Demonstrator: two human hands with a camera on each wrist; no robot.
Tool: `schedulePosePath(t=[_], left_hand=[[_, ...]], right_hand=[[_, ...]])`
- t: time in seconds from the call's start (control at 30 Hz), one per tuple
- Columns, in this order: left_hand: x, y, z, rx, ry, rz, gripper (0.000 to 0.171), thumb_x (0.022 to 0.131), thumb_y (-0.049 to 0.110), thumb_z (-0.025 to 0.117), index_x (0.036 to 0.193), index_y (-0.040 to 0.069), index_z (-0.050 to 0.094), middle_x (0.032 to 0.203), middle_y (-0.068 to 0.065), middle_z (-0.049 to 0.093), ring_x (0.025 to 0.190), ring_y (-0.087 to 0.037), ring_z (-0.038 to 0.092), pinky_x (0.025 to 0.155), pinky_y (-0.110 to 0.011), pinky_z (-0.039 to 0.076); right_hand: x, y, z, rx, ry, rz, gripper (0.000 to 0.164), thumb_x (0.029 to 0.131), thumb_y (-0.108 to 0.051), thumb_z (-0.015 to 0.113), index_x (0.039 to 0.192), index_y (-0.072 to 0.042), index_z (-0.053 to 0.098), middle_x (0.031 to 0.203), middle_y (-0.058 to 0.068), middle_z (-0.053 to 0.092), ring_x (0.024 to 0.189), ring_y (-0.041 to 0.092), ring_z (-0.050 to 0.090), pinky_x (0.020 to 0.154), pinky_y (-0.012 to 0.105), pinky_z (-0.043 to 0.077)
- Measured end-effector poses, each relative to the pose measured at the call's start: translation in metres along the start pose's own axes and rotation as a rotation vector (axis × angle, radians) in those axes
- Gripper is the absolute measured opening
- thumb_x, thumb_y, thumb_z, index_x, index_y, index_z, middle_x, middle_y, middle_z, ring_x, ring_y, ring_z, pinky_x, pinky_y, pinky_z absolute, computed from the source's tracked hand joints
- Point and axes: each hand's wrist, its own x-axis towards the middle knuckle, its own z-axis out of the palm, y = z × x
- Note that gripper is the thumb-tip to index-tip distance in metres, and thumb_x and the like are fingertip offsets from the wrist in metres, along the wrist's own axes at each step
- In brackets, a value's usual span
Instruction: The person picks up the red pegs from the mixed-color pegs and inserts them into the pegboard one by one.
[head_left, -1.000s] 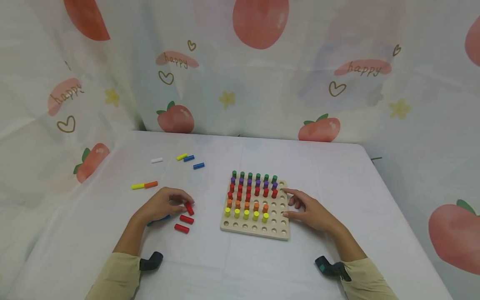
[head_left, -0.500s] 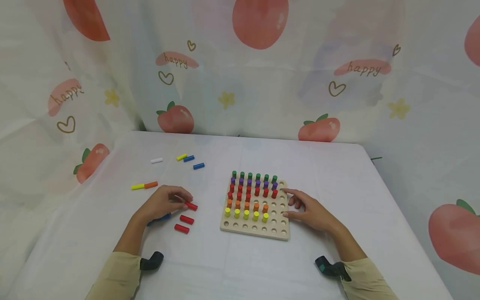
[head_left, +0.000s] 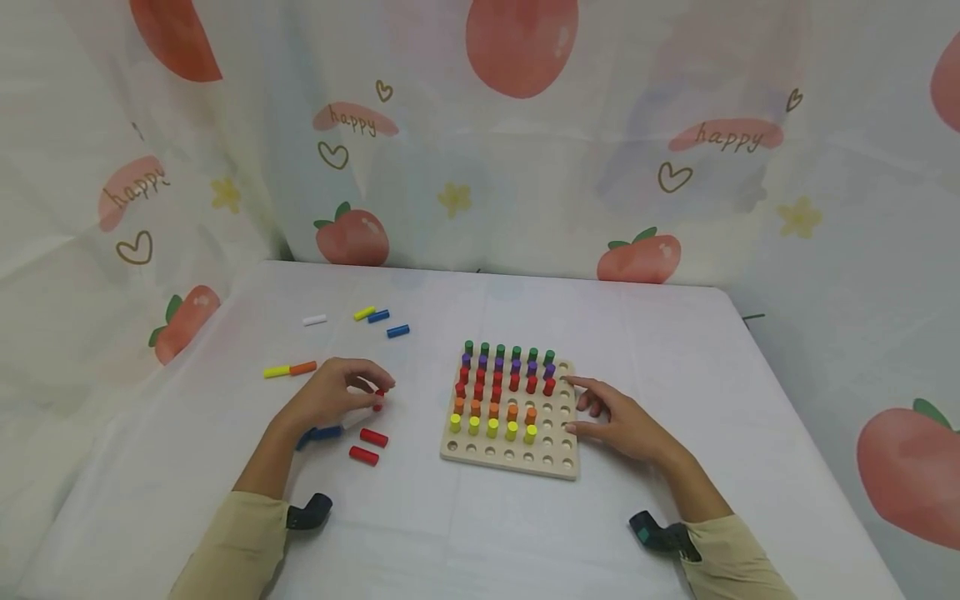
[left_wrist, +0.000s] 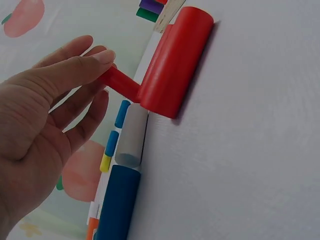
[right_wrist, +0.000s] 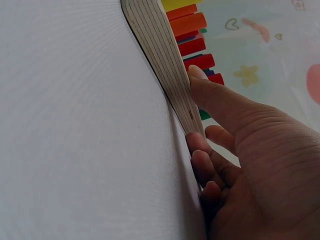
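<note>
Thumb and fingers of my left hand (head_left: pixel 337 396) pinch a red peg (left_wrist: pixel 120 84), partly hidden by the fingers in the head view. Two more red pegs (head_left: pixel 363 456) lie just in front of that hand. Beside its wrist are a white peg (left_wrist: pixel 132 135) and blue pegs (head_left: pixel 324 433). My right hand (head_left: pixel 626 421) rests against the right edge of a wooden pegboard (head_left: pixel 487 468), thumb and index finger spread along it. Upright rows of green, purple, red, orange and yellow pegs (head_left: pixel 512 432) fill much of the board; holes show at its right and front.
Farther back on the white table lie a white peg (head_left: pixel 315 320), a yellow peg (head_left: pixel 364 313) and two blue pegs (head_left: pixel 398 331). A yellow and an orange peg (head_left: pixel 303 367) lie end to end at left. A fruit-printed curtain (head_left: pixel 525 183) stands behind.
My left hand has turned the red peg and raised it slightly away from the other red pegs, uncovering the white peg by the blue ones. The right hand has stayed at the board.
</note>
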Motion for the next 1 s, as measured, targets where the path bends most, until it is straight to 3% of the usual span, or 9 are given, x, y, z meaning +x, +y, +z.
schedulePosePath(t=[0.53, 0.7, 1.0], left_hand=[[-0.007, -0.013, 0.002, -0.003, 0.035, -0.083, 0.027, 0.087, 0.009, 0.085, 0.112, 0.016, 0.078, 0.103, 0.006, 0.073, 0.101, -0.017, 0.069, 0.092, -0.036, 0.056], [-0.005, -0.009, 0.001, 0.025, 0.042, -0.057, 0.024, 0.086, 0.013, 0.086, 0.108, 0.016, 0.078, 0.097, 0.007, 0.073, 0.097, -0.017, 0.069, 0.09, -0.036, 0.057], [0.012, 0.01, 0.001, 0.02, 0.033, 0.038, 0.029, 0.086, 0.009, 0.086, 0.113, 0.009, 0.077, 0.097, 0.007, 0.074, 0.096, -0.017, 0.069, 0.09, -0.04, 0.057]], right_hand=[[0.001, 0.002, 0.001, -0.006, 0.003, -0.003, 0.078, 0.088, -0.038, 0.084, 0.153, -0.012, 0.048, 0.106, 0.002, 0.054, 0.095, 0.021, 0.048, 0.073, 0.032, 0.041], [0.001, 0.002, 0.002, -0.007, -0.001, 0.009, 0.079, 0.088, -0.038, 0.084, 0.153, -0.013, 0.047, 0.107, 0.001, 0.054, 0.096, 0.021, 0.049, 0.074, 0.032, 0.041], [0.001, -0.001, 0.0, -0.008, 0.002, 0.005, 0.078, 0.088, -0.037, 0.084, 0.153, -0.012, 0.048, 0.106, 0.001, 0.054, 0.095, 0.021, 0.048, 0.073, 0.032, 0.041]])
